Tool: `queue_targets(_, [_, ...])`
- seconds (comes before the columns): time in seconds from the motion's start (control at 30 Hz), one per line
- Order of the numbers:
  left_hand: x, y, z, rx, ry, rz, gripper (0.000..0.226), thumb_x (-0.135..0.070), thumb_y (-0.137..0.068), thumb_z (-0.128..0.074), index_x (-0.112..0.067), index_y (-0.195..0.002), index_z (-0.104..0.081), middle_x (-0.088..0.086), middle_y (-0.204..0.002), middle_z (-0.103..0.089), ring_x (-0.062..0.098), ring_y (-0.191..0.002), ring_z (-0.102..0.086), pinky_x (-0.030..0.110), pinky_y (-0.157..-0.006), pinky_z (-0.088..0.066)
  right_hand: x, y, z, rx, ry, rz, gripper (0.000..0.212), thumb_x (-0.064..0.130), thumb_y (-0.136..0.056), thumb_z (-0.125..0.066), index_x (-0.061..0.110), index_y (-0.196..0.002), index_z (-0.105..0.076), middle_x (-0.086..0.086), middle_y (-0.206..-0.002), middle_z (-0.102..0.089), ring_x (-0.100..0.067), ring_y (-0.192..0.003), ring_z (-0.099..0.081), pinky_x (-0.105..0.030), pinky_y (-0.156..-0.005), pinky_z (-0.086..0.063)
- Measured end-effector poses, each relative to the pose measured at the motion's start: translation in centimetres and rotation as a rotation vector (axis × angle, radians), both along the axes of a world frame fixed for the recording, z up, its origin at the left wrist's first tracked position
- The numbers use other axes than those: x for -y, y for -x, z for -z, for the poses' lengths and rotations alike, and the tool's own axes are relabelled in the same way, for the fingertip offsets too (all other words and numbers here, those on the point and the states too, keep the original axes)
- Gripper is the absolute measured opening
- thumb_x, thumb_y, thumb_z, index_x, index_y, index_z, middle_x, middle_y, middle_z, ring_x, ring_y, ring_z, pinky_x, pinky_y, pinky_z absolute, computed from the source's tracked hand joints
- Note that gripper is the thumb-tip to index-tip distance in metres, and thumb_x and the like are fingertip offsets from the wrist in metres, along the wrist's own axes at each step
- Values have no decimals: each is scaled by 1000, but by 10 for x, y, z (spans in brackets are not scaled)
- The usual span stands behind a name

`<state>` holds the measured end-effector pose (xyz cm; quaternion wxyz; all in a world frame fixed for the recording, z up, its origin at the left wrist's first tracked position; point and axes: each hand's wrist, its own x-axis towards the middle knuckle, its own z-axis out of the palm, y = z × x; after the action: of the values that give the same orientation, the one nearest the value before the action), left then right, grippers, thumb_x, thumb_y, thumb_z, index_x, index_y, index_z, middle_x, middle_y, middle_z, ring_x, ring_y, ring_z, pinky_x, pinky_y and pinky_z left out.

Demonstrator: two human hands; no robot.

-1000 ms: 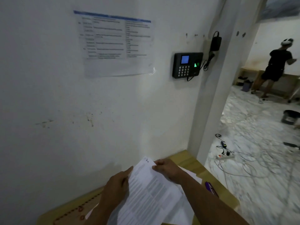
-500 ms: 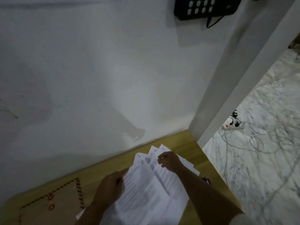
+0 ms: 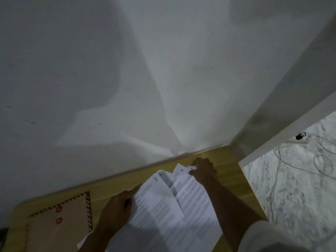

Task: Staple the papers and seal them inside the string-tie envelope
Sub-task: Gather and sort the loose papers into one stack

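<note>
Papers (image 3: 163,211) fanned out on the wooden table (image 3: 225,160), corners numbered by hand. Left hand (image 3: 118,208) gripping the left edge of the top sheet, right hand (image 3: 203,170) pinching a far corner. Envelope (image 3: 60,226) with red string buttons lying flat, left of the papers.

A yellowish wooden worktop (image 3: 225,160) butts against a plain white wall (image 3: 127,70). To the right, past a white pillar (image 3: 283,115), thin cables (image 3: 309,157) loop across the marbled floor (image 3: 291,188).
</note>
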<state>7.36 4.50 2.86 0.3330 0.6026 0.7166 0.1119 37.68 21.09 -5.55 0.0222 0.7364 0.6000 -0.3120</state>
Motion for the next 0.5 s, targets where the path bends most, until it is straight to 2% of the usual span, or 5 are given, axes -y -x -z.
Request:
queue_targets(0.13, [-3,-1,-2,56,-21,-32,67,-30,-85,-41,-92,-111,-31,-15,-85,-69,0,-80,-64,23,-79,-51,1,0,1,11,-31,45,9,31,-88,-70,37,-94,-68,0,-116,-56,-23,-110,-55,-37,-89,-46])
queue_targets(0.2, [-1,-2,-3,66,-64,-35,67,-29,-87,-44,-91,-112,-33,-19,-84,-69,-2,-80,-64,20,-76,-50,2,-2,0,7,-60,41,11,31,-91,-69,38,-85,-64,2,-113,-55,-22,-109,-55,-37,-90,-43])
queue_targets(0.33, [8,9,0,41,-110,-3,76,-17,-92,-50,-90,-108,-37,-35,-83,-63,-9,-78,-61,12,-71,-46,6,-4,-14,-60,-188,-11,8,38,-95,-64,33,-98,-68,11,-110,-63,-16,-110,-59,-34,-90,-42])
queue_targets(0.43, [12,12,-18,23,-104,17,73,-7,-95,-54,-78,-112,-47,-43,-88,-60,-11,-80,-60,15,-70,-46,6,-2,-48,-226,-266,35,6,39,-90,-67,33,-88,-66,15,-94,-70,-13,-94,-68,-32,-82,-51])
queue_targets(0.5, [13,14,-32,18,-150,30,60,-6,-95,-54,-60,-122,-57,-49,-84,-60,-14,-81,-62,9,-73,-44,5,1,-81,-395,-314,43,14,29,-86,-73,38,-77,-66,15,-80,-72,-8,-79,-70,-36,-75,-59])
